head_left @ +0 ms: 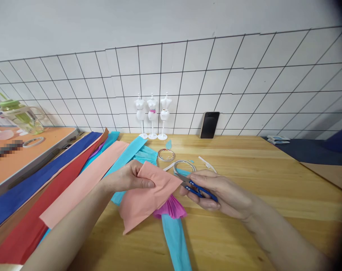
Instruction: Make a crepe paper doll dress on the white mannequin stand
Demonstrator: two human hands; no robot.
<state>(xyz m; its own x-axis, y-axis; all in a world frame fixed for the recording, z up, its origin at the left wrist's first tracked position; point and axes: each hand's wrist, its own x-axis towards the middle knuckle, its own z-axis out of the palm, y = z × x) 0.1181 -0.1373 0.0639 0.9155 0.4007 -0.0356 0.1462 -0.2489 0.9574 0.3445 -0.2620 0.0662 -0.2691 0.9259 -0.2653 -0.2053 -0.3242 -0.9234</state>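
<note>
Left hand (pixel 131 177): grasping, thumb uppermost, a thin peach sheet of crepe-like material (pixel 151 196), held above the surface (pixel 224 241) of pale wood, its lower corner hanging toward the near side. Right hand (pixel 225 188): grasping a pair of small snips with blue handles and dark metal blades (pixel 196 187), the blades pointing left and reaching the right-hand corner of the peach sheet; whether they have bitten into it, cannot be told. Below the sheet and partly covered by it: one magenta pleated piece (pixel 172 209), fanned, with one long turquoise strip (pixel 177 241) running from beneath it to the near edge of view. Left of the left hand, laid slantwise: a navy blue strip (pixel 46 178), a red strip (pixel 43 203) and a wide peach strip (pixel 83 184), partly overlapping. Beyond the hands: one white ring-shaped roll (pixel 175 166), and near it one round dish edged in red, holding beads (pixel 158 155). At the back: three white miniature dress forms on stands (pixel 152 103), the middle one banded in pink; to their right, one dark-screened phone (pixel 210 125), upright against the white tiled wall (pixel 199 62). Far left: one clear jug with a green lid (pixel 28 118), on an orange board (pixel 58 137).
</note>
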